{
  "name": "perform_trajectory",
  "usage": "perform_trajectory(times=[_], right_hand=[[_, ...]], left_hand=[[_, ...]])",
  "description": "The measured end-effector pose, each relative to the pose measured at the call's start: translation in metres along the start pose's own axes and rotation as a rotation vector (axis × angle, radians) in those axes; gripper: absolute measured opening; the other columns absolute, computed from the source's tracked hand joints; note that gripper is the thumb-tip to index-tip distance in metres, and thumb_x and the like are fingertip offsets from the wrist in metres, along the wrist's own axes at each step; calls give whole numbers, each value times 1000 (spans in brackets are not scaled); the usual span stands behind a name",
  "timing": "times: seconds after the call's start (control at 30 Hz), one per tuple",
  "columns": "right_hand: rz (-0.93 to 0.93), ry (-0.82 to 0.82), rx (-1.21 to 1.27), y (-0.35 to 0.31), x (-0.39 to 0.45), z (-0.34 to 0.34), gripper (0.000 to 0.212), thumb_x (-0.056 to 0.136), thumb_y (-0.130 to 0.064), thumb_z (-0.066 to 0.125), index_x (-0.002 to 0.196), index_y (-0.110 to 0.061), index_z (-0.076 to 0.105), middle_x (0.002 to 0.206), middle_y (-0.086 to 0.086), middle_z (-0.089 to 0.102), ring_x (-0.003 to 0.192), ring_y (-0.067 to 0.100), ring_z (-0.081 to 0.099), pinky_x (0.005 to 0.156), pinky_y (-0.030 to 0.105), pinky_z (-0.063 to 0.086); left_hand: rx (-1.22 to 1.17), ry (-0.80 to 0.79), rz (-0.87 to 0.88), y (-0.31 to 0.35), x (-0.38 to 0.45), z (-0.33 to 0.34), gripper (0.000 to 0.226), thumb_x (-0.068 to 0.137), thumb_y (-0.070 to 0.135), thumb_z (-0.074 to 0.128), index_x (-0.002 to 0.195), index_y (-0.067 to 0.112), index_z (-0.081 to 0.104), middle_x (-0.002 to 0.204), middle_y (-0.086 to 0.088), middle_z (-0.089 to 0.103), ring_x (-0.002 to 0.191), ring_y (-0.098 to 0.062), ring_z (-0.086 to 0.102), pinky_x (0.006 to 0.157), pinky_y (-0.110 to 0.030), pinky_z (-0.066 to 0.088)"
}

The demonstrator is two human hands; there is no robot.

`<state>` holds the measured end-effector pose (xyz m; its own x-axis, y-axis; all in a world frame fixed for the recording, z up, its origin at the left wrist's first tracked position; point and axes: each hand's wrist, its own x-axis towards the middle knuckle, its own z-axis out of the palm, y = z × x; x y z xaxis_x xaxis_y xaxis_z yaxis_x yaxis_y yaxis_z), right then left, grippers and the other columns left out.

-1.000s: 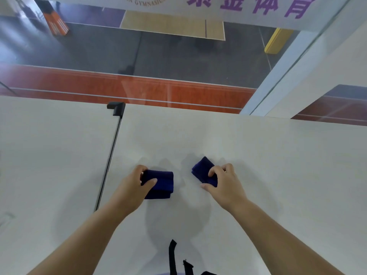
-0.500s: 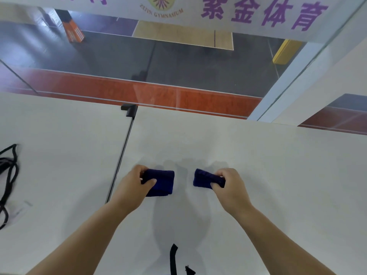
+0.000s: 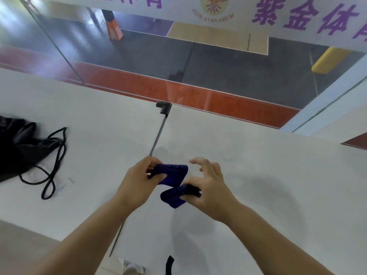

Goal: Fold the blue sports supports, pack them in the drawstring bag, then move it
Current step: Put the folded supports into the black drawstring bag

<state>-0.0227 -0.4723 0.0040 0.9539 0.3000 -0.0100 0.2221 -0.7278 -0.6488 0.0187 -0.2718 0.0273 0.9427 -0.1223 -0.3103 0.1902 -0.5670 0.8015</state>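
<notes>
Blue folded fabric supports meet above the white desk's [image 3: 258, 175] middle: left hand [image 3: 137, 183] pinches one [image 3: 172, 173], right hand [image 3: 210, 187] thumb-clamps another [image 3: 174, 197], fingers splayed. Black drawstring bag [image 3: 17, 145] lies at the left edge.

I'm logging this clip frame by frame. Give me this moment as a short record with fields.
left hand: pinching one folded blue support
right hand: thumb and lower fingers on second blue support, upper fingers spread
supports: close together, held above the white table
drawstring bag: black, lying at far left on the table, cords loose
packing: not started
</notes>
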Motion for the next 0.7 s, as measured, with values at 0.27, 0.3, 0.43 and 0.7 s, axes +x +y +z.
perform_trajectory(times=[0.27,0.3,0.43,0.7], right_hand=[[-112,-77,-18,-47,26,24,20,76,-23,70,93,-12,68,118,0,60,101,18,56,87,28,45],[-102,-77,-14,-56,26,28,20,76,-23,69,93,-12,68,114,0,61,95,17,57,81,23,45],[-179,-81,-142,-101,26,53,23,74,-30,61,87,-13,67,96,1,63,77,17,56,65,19,44],[-153,-45,-328,-198,39,120,23,75,-38,59,81,-16,63,85,-1,61,71,16,52,58,25,45]], left_hand=[[-44,-69,94,-16,-23,-47,25,85,6,65,89,30,60,89,11,68,89,1,63,71,-12,49],[-43,-79,94,-22,-27,-56,23,85,7,64,91,29,61,91,10,68,90,0,64,73,-13,50],[123,-139,154,-58,-46,-99,20,89,17,61,102,31,60,104,14,63,98,-1,61,85,-23,52],[424,-72,183,-141,-97,-221,18,90,35,57,107,29,61,102,18,59,92,-1,59,85,-29,51]])
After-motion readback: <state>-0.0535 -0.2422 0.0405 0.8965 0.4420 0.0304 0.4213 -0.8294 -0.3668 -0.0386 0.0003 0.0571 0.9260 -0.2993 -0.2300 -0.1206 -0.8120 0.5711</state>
